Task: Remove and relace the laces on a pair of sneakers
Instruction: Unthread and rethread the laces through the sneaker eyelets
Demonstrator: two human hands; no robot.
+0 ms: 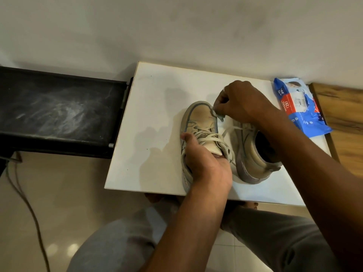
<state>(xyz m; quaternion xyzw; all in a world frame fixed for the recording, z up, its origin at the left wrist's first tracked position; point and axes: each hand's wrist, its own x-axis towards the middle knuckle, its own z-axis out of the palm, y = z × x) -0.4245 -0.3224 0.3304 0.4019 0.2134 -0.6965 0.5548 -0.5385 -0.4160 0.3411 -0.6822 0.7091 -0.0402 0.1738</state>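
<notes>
Two worn beige sneakers with pale laces sit on a white board [153, 114]. The left sneaker [200, 118] is tilted onto its side, toe pointing away from me. My left hand [204, 165] grips it at the collar, fingers inside the opening and thumb on its outer side. My right hand [241, 101] pinches a small greyish wipe [219, 116] against the toe's right edge. The right sneaker [253, 154] lies beside it under my right forearm, opening toward me. Its laces [233, 128] trail loose toward the first shoe.
A blue pack of wipes [298, 107] lies at the board's far right edge, next to a wooden surface [341, 118]. A dark tray or shelf [59, 112] sits to the left. A cable [25, 203] runs over the tiled floor. My knees are below the board.
</notes>
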